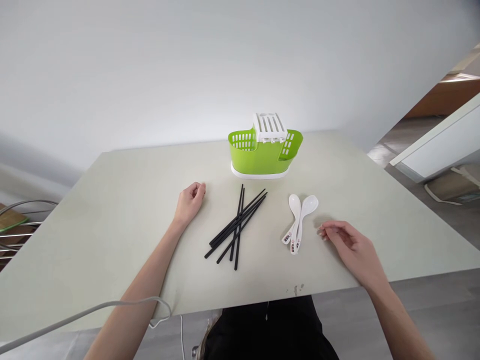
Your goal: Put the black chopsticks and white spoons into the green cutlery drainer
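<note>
My left hand rests on the table, curled into a loose fist with nothing showing in it. Just to its right lies a crossed pile of several black chopsticks, apart from the hand. My right hand lies near the table's front edge, fingers loosely bent and holding nothing. Left of its fingertips, without contact, white spoons overlap, bowls pointing away from me and printed labels on the handle ends. Behind the chopsticks stands a green utensil basket with a white base and a white slotted piece across its middle.
The pale table backs onto a white wall. A grey cable crosses the front left corner, over my left forearm. A metal wire rack stands beyond the left edge, and a white panel to the right.
</note>
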Available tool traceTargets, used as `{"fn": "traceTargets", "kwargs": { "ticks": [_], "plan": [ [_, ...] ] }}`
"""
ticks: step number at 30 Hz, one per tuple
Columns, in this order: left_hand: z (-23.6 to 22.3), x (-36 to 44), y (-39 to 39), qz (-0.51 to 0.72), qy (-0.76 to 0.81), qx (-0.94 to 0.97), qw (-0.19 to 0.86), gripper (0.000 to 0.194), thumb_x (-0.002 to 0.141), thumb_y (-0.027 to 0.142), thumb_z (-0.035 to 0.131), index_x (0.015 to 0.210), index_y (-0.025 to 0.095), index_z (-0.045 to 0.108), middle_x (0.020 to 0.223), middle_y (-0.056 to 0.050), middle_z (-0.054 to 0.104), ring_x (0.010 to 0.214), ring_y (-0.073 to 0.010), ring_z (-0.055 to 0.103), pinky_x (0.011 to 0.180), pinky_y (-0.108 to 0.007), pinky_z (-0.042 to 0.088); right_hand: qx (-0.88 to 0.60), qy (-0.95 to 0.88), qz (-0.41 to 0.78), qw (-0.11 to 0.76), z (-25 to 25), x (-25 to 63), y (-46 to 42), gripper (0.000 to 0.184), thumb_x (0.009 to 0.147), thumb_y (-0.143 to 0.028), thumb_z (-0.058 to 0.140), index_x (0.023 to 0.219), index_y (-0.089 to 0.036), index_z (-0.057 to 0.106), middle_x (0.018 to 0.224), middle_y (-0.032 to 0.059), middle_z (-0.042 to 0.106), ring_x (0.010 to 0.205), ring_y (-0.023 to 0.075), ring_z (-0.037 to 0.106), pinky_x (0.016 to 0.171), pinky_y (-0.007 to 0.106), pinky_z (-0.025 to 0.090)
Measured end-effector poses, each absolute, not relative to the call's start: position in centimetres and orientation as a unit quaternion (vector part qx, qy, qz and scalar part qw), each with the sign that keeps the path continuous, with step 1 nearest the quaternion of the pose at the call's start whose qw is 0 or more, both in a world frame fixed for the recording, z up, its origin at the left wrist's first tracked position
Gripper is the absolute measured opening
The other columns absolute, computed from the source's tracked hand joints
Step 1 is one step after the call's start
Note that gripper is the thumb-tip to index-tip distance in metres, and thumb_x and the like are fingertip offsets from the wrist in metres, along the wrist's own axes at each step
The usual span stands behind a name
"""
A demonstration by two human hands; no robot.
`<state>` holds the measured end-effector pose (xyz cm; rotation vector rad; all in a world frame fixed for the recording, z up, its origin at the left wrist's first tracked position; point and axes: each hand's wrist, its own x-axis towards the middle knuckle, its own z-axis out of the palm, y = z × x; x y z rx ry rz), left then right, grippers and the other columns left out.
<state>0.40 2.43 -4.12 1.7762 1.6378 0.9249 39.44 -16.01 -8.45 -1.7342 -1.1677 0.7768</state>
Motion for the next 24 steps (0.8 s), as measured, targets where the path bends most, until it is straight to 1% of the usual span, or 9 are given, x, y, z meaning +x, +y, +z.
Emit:
{"fn": "traceTargets", "kwargs": {
  "ticks": [5, 12, 19, 24],
  "plan": [
    [-4.22, 0.32, 2.47, 0.345, 0.604, 0.664, 0.274, 0.041, 0.098, 0.051, 0.048, 0.069, 0.023, 0.043, 0.060, 0.004, 0.041, 0.057, -0.0132, 0.035, 0.056, -0.028, 0.031, -0.691, -0.464, 0.326, 0.448, -8.58, 39.48, -15.95, 0.036, 0.094, -0.058, 0.065, 0.103, -0.024, 0.071, 0.103, 0.0084, 0.077, 0.095, 0.0251, 0.070, 0.089, 0.039, 0.058],
    [-4.20, 0.38, 2.41, 0.348, 0.602, 0.664, 0.274, 0.039, 0.098, 0.050, 0.047, 0.070, 0.022, 0.045, 0.061, 0.004, 0.042, 0.058, -0.0133, 0.036, 0.058, -0.029, 0.032, -0.694, -0.460, 0.327, 0.447, -8.84, 39.62, -16.00, 0.036, 0.093, -0.058, 0.065, 0.103, -0.025, 0.072, 0.105, 0.0077, 0.077, 0.098, 0.0252, 0.070, 0.092, 0.040, 0.056],
    [-4.10, 0.43, 2.28, 0.347, 0.603, 0.665, 0.273, 0.039, 0.098, 0.050, 0.048, 0.071, 0.022, 0.048, 0.061, 0.004, 0.042, 0.058, -0.0132, 0.036, 0.058, -0.028, 0.031, -0.698, -0.462, 0.322, 0.442, -8.62, 39.53, -15.95, 0.034, 0.094, -0.057, 0.065, 0.103, -0.025, 0.071, 0.102, 0.0066, 0.077, 0.096, 0.0244, 0.070, 0.091, 0.039, 0.055],
    [-4.20, 0.40, 2.34, 0.349, 0.601, 0.665, 0.273, 0.038, 0.098, 0.050, 0.048, 0.072, 0.022, 0.049, 0.062, 0.004, 0.044, 0.059, -0.0133, 0.037, 0.059, -0.028, 0.032, -0.699, -0.461, 0.323, 0.442, -8.66, 39.55, -15.96, 0.035, 0.094, -0.058, 0.065, 0.103, -0.025, 0.072, 0.104, 0.0068, 0.077, 0.096, 0.0243, 0.070, 0.090, 0.038, 0.056]
  ]
}}
